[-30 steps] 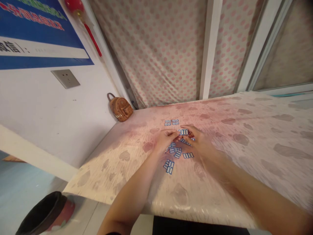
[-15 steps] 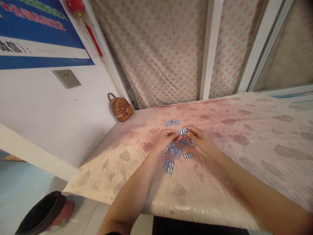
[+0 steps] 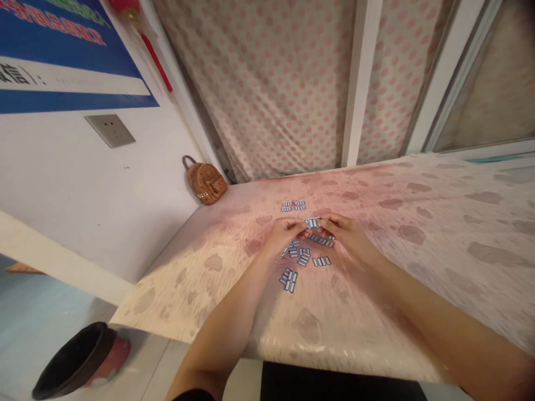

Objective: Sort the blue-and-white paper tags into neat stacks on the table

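Observation:
Between my two hands is a small flat white piece with blue edges and bars (image 3: 311, 223), raised a little off the table. My left hand (image 3: 288, 231) pinches its left end between thumb and finger. On its right end, the thumb and finger of my right hand (image 3: 339, 225) are closed. Below the hands lie several similar striped pieces, among them a long strip (image 3: 321, 240), a short one (image 3: 321, 261) and an overlapping pile (image 3: 289, 279). Other such pieces (image 3: 293, 206) are lined up in a block beyond my fingers. What exactly the pieces are, I cannot make out.
A patterned cloth (image 3: 401, 267) covers the table. At its back left corner a small brown backpack-shaped bag (image 3: 208, 182) leans by the wall. A dark-rimmed bin (image 3: 106, 356) stands on the floor at left. Dotted curtains (image 3: 271, 83) hang behind the table.
The view has tilted and shifted slightly, so the table things sit a little higher in the picture. Both hands keep their pinch on the striped piece, with hardly any movement.

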`<action>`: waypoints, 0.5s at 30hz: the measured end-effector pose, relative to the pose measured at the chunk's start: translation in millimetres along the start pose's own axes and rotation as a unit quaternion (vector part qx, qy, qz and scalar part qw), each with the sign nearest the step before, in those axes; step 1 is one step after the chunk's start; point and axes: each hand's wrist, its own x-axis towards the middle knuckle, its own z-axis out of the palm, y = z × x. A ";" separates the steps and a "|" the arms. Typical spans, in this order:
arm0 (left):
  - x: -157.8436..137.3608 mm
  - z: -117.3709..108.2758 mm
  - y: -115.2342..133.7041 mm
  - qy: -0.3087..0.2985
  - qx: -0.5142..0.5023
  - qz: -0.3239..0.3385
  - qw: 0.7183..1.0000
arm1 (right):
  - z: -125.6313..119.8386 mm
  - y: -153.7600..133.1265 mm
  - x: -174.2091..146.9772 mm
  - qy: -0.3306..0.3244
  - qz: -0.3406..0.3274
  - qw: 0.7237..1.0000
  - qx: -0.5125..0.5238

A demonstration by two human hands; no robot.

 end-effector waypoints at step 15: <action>-3.8 -29.9 0.3 -0.164 0.390 0.003 0.906 | -6.3 -3.3 -0.1 0.072 -0.009 0.997 -0.040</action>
